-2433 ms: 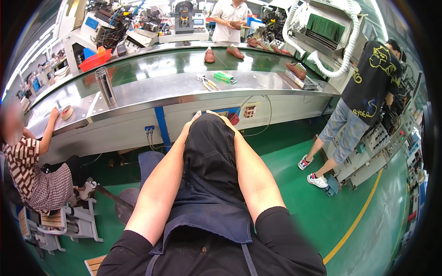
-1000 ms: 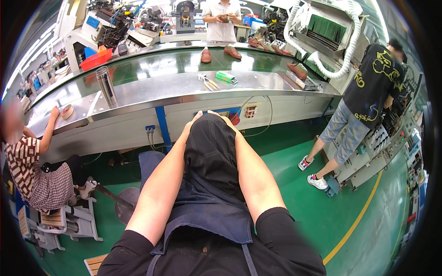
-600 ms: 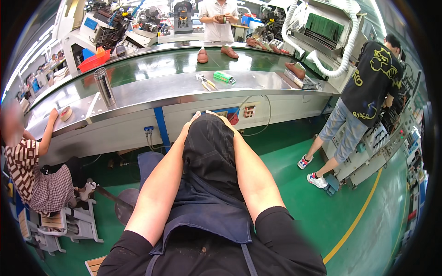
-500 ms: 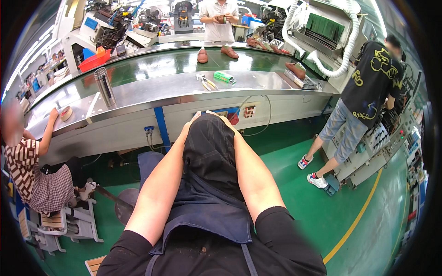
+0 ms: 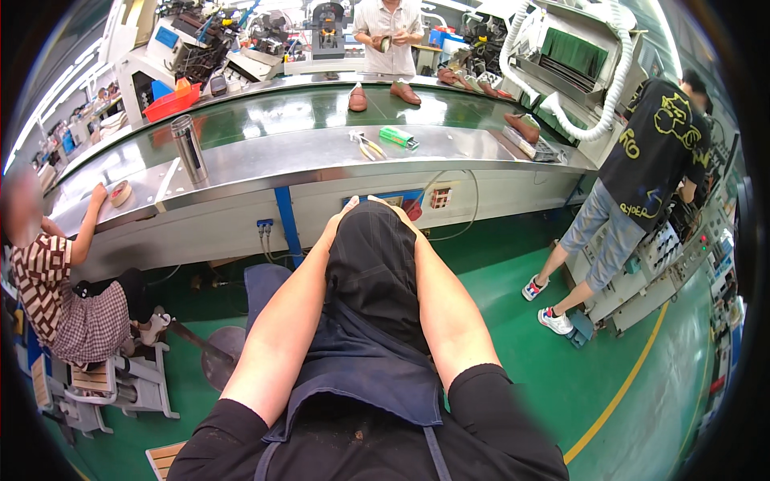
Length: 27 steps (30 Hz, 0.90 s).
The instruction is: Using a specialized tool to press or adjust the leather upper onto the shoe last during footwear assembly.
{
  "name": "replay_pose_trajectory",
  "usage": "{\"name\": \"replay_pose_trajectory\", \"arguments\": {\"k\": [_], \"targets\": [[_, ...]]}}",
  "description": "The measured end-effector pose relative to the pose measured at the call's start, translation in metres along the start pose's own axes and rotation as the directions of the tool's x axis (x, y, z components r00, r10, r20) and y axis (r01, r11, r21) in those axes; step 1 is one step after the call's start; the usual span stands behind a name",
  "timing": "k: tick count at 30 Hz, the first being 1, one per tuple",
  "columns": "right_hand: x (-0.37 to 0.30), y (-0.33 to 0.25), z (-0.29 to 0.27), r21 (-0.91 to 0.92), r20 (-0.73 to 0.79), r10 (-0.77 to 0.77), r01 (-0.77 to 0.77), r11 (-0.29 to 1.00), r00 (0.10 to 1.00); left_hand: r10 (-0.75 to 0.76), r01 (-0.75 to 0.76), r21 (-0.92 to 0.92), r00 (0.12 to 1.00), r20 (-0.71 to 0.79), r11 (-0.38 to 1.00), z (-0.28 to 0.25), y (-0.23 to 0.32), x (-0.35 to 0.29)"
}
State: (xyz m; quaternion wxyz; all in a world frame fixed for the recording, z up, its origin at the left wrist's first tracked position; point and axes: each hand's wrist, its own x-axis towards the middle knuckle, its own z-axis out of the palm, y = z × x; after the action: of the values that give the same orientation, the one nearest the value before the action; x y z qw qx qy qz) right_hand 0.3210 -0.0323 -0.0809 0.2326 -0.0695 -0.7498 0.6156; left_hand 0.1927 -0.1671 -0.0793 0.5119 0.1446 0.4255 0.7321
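Note:
Both my arms reach forward along my raised knee [image 5: 373,248] in black trousers. My left hand [image 5: 346,210] lies against the knee's left side, near its top. My right hand [image 5: 390,207] rests against the right side. The knee hides most of the fingers of both hands, so their grip does not show. Beyond them on the metal bench edge [image 5: 281,164] lie pliers [image 5: 368,147] with pale yellow handles and a small green box [image 5: 398,137]. A steel tumbler [image 5: 189,148] stands farther left.
Brown shoes [image 5: 405,93] stand on the green belt [image 5: 297,110]; another shoe [image 5: 523,127] lies right. Across the bench a person [image 5: 391,40] holds a shoe. One person [image 5: 60,280] sits left near a tape roll [image 5: 120,193]; another [image 5: 642,168] stands right at a machine.
The whole view has shifted slightly, so the bench and people appear a little farther right. The person across the bench has turned the shoe in their hands. My hands stay at my knee.

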Motion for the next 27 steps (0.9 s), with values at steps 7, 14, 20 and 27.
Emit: {"name": "replay_pose_trajectory", "arguments": {"k": [7,14,20,27], "targets": [[0.014,0.031,-0.005,0.083,-0.094,0.143,-0.136,0.987,0.985,-0.035,0.039,-0.079,0.998,0.057,0.996,-0.009,-0.003,0.008],[0.032,0.058,-0.012,0.412,-0.014,0.366,-0.328,0.85,0.931,-0.048,0.055,-0.08,0.995,0.083,0.995,-0.017,-0.009,0.022],[0.011,0.017,0.0,0.08,-0.082,0.221,-0.215,0.973,0.972,-0.039,0.055,-0.134,0.992,0.122,0.989,-0.022,-0.007,0.019],[0.009,0.034,-0.015,-0.261,0.011,-0.125,0.124,0.957,0.992,-0.044,0.067,-0.143,0.986,0.161,0.987,-0.021,-0.009,0.026]]}}
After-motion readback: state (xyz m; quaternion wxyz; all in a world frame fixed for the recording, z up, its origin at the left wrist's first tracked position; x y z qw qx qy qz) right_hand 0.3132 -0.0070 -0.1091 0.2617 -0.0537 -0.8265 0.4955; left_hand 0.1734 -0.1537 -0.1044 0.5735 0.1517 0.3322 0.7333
